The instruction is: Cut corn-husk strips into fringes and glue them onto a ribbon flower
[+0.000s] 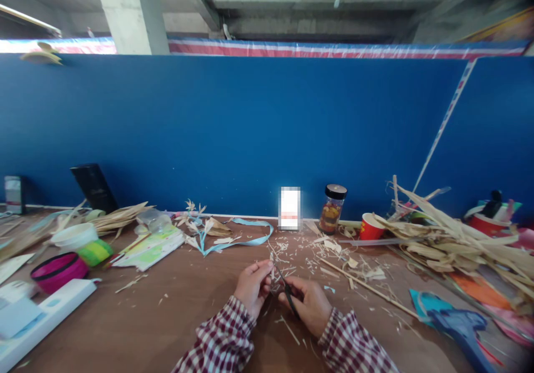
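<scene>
Dark scissors [287,291] are clamped in the fingers of the right hand [309,304], low over the table [187,306]. A thin straw strip [272,271] is pinched by the left hand [251,285]. The label on the jar [332,209] is too small to be read.

Dark scissors [288,293] beside thin straw strip [272,271]

At the near edge of the brown table [187,317], the left hand [252,285] pinches a thin straw strip [273,267]. The right hand [306,301] grips dark scissors [287,294], their tip at the strip. Straw clippings lie scattered just beyond the hands. Far against the blue wall [250,128] stand a black-lidded jar [332,209] and a red cup [370,227]. Dried husks [450,239] pile up on the right, and a pink bowl [58,271] sits on the left.
</scene>
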`<state>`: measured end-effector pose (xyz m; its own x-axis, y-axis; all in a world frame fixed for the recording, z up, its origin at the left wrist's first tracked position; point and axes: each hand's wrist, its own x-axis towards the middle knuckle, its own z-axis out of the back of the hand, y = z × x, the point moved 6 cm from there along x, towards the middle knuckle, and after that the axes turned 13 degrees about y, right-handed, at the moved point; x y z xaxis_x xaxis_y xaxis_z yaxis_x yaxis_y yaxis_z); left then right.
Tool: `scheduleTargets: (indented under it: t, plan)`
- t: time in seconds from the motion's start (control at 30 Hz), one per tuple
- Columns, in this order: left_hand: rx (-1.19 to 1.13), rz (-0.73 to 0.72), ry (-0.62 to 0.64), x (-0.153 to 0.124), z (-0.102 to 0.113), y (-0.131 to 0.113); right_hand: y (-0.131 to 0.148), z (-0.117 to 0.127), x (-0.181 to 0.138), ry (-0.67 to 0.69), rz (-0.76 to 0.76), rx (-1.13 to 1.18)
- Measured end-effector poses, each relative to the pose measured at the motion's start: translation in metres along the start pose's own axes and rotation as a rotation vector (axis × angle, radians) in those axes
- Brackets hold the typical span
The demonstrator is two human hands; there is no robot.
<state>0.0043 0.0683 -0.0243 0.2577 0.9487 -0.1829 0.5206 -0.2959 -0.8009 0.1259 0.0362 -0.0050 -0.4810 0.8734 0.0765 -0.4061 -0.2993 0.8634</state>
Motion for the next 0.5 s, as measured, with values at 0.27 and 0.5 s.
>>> scheduleTargets:
  t: [0.27, 0.5]
  plan:
    - [-0.015, 0.017, 0.005, -0.0005, -0.0013, 0.0007, -0.0038, -0.0009, -0.0003, -0.009, -0.003, -0.008]
    - [-0.013, 0.014, 0.012, -0.0022, -0.003, -0.0007, -0.0021, -0.0005, -0.0007, -0.002, -0.001, -0.007]
